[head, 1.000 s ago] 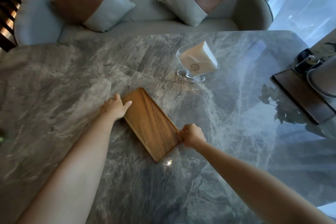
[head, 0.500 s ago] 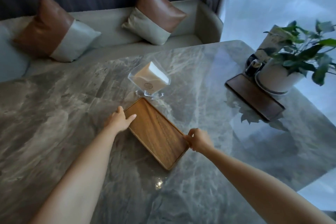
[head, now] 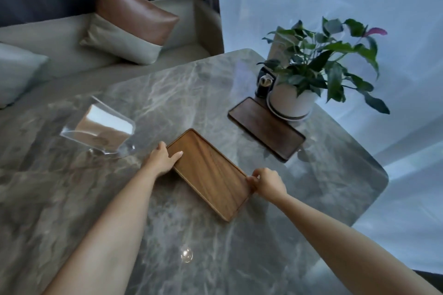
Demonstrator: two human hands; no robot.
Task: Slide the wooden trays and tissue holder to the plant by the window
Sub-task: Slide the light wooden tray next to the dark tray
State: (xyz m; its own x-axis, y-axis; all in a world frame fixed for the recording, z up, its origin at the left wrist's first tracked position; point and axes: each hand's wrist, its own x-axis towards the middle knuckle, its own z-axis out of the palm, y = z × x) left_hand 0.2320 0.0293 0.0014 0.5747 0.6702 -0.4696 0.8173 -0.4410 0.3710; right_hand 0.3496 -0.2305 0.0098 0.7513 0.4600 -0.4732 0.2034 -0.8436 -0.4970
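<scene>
A light wooden tray [head: 211, 172] lies slanted on the marble table [head: 215, 242]. My left hand [head: 163, 158] grips its far left edge, thumb over the rim. My right hand [head: 267, 183] pinches its near right edge. A darker wooden tray [head: 266, 128] rests beside the potted plant [head: 318, 64] in a white pot by the window. The clear tissue holder [head: 100, 127] with white tissues stands to the left of the light tray, just apart from my left hand.
A small dark container [head: 263, 85] stands behind the pot. A sofa [head: 62, 38] with a brown and grey cushion [head: 129, 26] runs along the table's far side. The table's rounded corner [head: 381, 175] lies past the dark tray, sheer curtains beyond it.
The light tray has slid right, past the tissue holder and closer to the dark tray, with both hands still on it. The view has swung right, so the plant shows in full.
</scene>
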